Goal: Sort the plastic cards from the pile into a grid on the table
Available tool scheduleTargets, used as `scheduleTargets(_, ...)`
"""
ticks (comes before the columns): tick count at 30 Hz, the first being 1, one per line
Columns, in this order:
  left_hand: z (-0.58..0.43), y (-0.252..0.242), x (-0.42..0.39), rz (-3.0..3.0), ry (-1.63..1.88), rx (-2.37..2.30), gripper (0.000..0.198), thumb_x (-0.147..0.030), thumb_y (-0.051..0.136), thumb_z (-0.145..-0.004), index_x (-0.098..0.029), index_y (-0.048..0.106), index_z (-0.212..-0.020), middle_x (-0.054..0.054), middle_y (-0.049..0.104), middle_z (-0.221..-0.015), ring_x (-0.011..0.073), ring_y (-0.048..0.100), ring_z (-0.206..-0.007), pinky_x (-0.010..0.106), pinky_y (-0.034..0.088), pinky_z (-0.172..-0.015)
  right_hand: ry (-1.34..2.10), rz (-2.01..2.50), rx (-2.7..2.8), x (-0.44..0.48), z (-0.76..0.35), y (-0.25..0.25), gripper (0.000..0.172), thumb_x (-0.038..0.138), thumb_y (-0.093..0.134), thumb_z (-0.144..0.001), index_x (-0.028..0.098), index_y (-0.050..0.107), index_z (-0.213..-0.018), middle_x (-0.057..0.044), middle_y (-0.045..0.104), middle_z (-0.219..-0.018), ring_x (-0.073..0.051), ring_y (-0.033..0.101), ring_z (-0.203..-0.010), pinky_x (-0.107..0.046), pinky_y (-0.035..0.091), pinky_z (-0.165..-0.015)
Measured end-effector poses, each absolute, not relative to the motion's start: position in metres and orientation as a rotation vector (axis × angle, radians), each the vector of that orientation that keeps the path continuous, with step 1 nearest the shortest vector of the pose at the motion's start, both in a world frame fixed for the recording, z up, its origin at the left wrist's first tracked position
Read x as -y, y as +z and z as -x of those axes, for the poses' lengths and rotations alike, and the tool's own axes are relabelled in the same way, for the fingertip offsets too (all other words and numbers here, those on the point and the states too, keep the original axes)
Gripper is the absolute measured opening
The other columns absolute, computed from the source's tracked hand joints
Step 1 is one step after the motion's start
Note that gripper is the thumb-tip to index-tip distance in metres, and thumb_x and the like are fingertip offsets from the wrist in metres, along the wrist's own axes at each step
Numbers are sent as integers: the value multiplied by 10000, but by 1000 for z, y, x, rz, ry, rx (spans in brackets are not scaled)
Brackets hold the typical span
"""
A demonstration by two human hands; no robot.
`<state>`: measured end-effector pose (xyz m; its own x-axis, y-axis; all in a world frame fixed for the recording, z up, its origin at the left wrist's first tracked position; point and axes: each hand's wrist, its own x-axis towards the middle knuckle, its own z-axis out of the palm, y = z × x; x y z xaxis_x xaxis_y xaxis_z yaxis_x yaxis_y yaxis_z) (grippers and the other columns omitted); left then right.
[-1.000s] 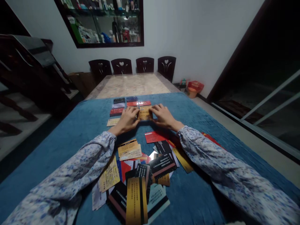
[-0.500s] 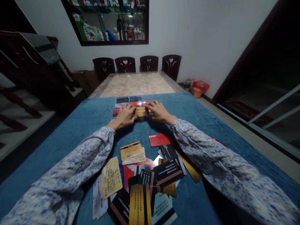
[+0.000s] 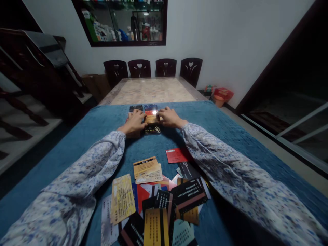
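Both hands reach out to rows of cards on the blue cloth. Between my left hand (image 3: 135, 123) and my right hand (image 3: 170, 118) lies a gold card (image 3: 151, 119), its two sides pinched by my fingers. Just below it a black card (image 3: 151, 131) shows, close to my left thumb. Behind it are a red card (image 3: 148, 112), a dark card stack (image 3: 135, 108) and a blue card stack (image 3: 150, 107). My left hand covers the cards beneath it. Whether the gold card rests on a stack or is held just above one, I cannot tell.
Nearer me is a loose heap with a black card (image 3: 189, 194), a yellow card (image 3: 123, 198), a red card (image 3: 178, 155) and several others. The blue cloth (image 3: 84, 147) covers the table's near part. Chairs (image 3: 166, 67) stand at the far end.
The gold card has moved slightly away from me and to the left, between both hands. The black card below it now shows more plainly. The view has shifted a little.
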<state>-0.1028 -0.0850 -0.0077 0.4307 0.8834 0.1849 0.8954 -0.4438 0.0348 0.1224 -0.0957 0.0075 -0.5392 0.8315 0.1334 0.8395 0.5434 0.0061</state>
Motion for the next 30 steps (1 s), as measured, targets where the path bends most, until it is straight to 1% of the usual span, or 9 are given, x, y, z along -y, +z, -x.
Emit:
scheduleTargets(6, 102, -7, 70, 2632, -164, 1679, 454, -334, 630, -803, -203, 692, -1234, 148, 643, -1308, 397, 424, -1297, 550, 351, -1044, -61, 1494, 2675, 85, -118, 9, 302, 327, 603, -922, 228, 703, -1189, -141, 625, -1356, -351, 453, -1203, -459, 437, -896)
scheduleTargets(12, 99, -3, 62, 2662, -79, 1702, 441, -375, 615, -788, -213, 711, -1186, 136, 689, -1241, 419, 425, -1293, 558, 351, -1030, -17, 1532, 2686, 77, -118, 5, 319, 336, 604, -908, 242, 704, -1196, -126, 637, -1356, -352, 462, -1198, -445, 435, -895)
scheduleTargets(15, 99, -4, 59, 2652, -45, 1729, 437, -369, 625, -779, -232, 714, -1183, 133, 687, -1222, 421, 429, -1298, 571, 356, -1031, -13, 1527, 2692, 73, -118, 2, 314, 330, 605, -907, 251, 709, -1193, -114, 649, -1356, -352, 474, -1196, -442, 437, -893)
scheduleTargets(19, 100, -7, 56, 2667, -38, 1742, 420, -354, 630, -774, -226, 725, -1162, 148, 678, -1195, 424, 427, -1313, 583, 352, -1037, -1, 1509, 2703, 68, -119, -3, 307, 343, 610, -904, 256, 720, -1178, -104, 662, -1352, -350, 485, -1175, -427, 441, -867)
scheduleTargets(23, 101, -8, 53, 2695, -61, 1735, 406, -360, 636, -764, -232, 732, -1137, 142, 681, -1178, 429, 422, -1305, 598, 353, -1033, 4, 1467, 2724, 62, -120, -7, 340, 362, 603, -911, 242, 718, -1207, -104, 674, -1347, -343, 501, -1163, -410, 440, -862)
scheduleTargets(26, 102, -8, 53, 2721, -59, 1708, 365, -352, 631, -763, -234, 737, -1092, 133, 689, -1140, 416, 426, -1284, 592, 357, -1024, 2, 1446, 2748, 60, -120, -8, 378, 338, 615, -900, 227, 705, -1250, -98, 689, -1331, -331, 519, -1165, -387, 441, -872)
scheduleTargets(30, 103, -7, 54, 2732, -35, 1647, 293, -359, 624, -769, -228, 719, -1013, 131, 687, -1115, 395, 434, -1268, 581, 363, -1028, 8, 1445, 2760, 61, -120, -5, 382, 318, 632, -896, 219, 702, -1258, -90, 696, -1327, -312, 543, -1174, -360, 441, -898)
